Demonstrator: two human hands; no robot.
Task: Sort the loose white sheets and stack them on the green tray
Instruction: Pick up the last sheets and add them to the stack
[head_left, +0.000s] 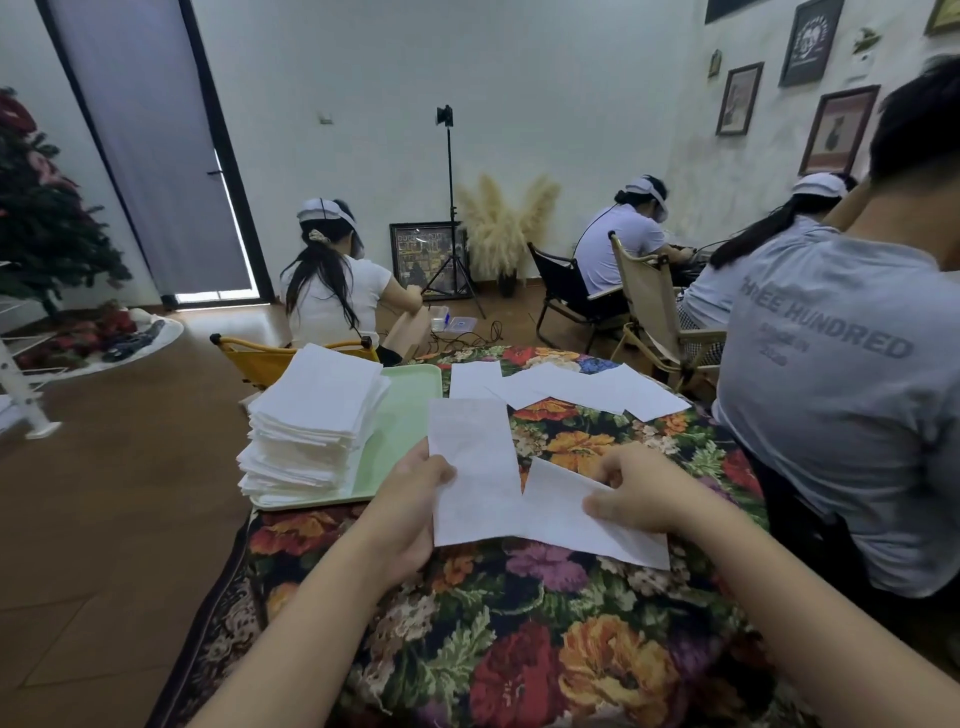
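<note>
Head view: we are pinching one sheet (470, 467) in our left hand (415, 501), our right hand (631, 493) gripping another sheet (571, 514), squaring them for the tray (410, 415).

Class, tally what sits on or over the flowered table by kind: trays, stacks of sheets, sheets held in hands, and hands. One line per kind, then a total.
Green tray: 1
Stack of white sheets: 1
Held sheets: 2, one in the left hand, one in the right hand
Hands: 2
Total: 6

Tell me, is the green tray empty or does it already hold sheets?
It holds sheets: a tall stack of white sheets sits on the green tray.
</note>
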